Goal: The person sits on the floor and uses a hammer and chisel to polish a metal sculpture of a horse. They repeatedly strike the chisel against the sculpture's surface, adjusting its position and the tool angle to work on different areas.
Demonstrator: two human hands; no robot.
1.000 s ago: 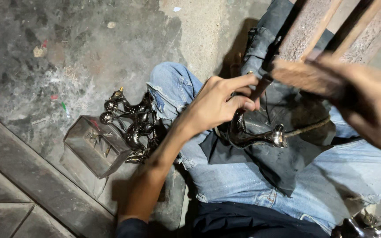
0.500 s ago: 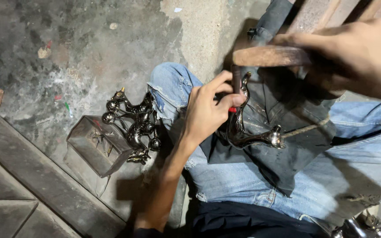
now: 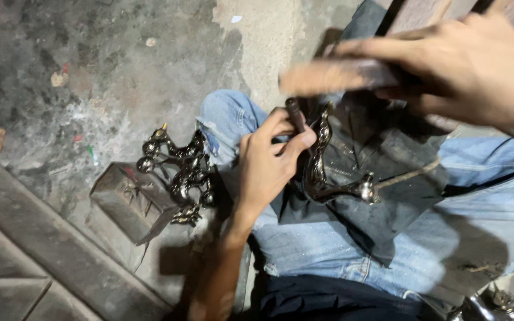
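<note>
Concrete floor (image 3: 120, 53), stained, fills left. Person seated, jeans (image 3: 328, 249), dark cloth (image 3: 388, 196) over lap. Right hand (image 3: 471, 65) closed around blurred wooden handle (image 3: 340, 74), raised above lap. Left hand (image 3: 269, 163) gripping thin rod (image 3: 295, 113) against curved metal piece (image 3: 328, 178) lying on cloth. Pile of similar shiny castings (image 3: 176, 172) on floor beside knee, next to small metal box (image 3: 129, 202).

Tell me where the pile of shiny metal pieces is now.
In the head view the pile of metal pieces lies on the floor, left of the left hand, beside the knee and against a small dark box.
</note>
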